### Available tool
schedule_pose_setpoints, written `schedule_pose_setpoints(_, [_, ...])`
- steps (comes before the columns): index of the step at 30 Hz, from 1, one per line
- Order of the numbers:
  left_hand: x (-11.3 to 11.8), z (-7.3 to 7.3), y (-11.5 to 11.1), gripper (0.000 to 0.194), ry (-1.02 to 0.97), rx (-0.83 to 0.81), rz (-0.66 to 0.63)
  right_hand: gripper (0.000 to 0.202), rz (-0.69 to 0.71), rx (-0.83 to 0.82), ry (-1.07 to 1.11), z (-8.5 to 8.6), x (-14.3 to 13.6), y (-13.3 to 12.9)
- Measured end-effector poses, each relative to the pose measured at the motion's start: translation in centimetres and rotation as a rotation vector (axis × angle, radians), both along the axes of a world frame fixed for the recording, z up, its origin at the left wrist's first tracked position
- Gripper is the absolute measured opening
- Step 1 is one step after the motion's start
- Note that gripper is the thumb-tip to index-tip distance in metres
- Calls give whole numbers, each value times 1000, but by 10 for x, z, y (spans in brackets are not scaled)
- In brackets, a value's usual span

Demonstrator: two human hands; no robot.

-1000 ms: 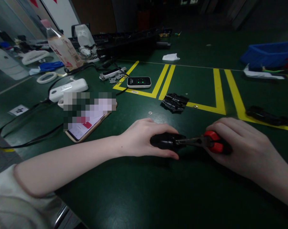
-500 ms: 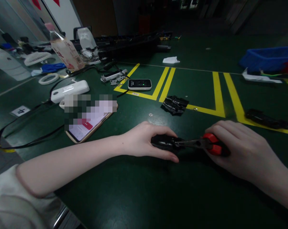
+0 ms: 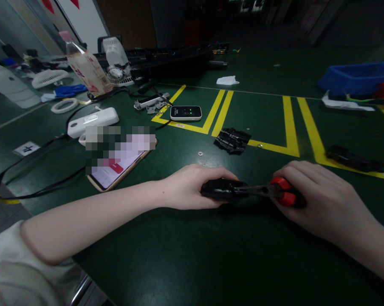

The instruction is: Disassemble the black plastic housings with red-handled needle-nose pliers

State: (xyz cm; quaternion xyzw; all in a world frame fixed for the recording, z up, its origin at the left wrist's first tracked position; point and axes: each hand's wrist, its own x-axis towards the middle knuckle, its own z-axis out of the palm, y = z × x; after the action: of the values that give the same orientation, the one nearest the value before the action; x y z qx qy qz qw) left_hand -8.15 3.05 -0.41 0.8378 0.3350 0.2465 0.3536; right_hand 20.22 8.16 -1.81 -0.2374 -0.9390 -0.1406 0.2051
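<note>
My left hand (image 3: 195,187) is closed round a glossy black part (image 3: 222,190) low over the green table. In my right hand (image 3: 316,199) are red-handled pliers (image 3: 283,191), their long dark jaws pointing left and meeting the right end of the black part. Whether the jaws grip it or only touch it I cannot tell. Beyond my hands lies a ridged black piece (image 3: 232,140), with a small metal ring (image 3: 200,154) to its left. Another black part (image 3: 354,159) rests at the right, by the yellow tape.
A phone (image 3: 115,165) lies left of my hands, behind my forearm. Near it are a white device (image 3: 93,122) and a black strap. A small black device (image 3: 186,112), a bottle (image 3: 86,68) and a blue bin (image 3: 357,78) stand farther back.
The fingers of my left hand have shifted on the black part; the thumb, stretched out before, is now tucked in under it. The pliers have barely moved.
</note>
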Motion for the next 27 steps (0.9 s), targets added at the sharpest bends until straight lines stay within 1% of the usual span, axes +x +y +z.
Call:
schedule_pose_setpoints(4, [0,0,-1,44,-40,2,-5,10,14,25,9,2,-2,-1])
schedule_pose_setpoints(9, [0,0,-2,45,-40,21,30,10,27,53,4,4,-4,-3])
schedule_pose_setpoints(14, [0,1,-2,40,-61,-62,10,12,29,103,-3,7,-3,-5])
schedule_pose_setpoints(18, [0,3,-1,40,-69,-91,3,12,18,87,1,5,-1,-4])
schedule_pose_setpoints(20, [1,3,-1,41,-46,-51,23,12,17,62,4,3,-1,-3])
schedule_pose_setpoints(22, [1,2,-2,42,-4,23,51,13,17,31,13,1,0,-1])
schedule_pose_setpoints(27, [2,0,-6,43,89,198,85,21,10,-29,22,-1,0,0])
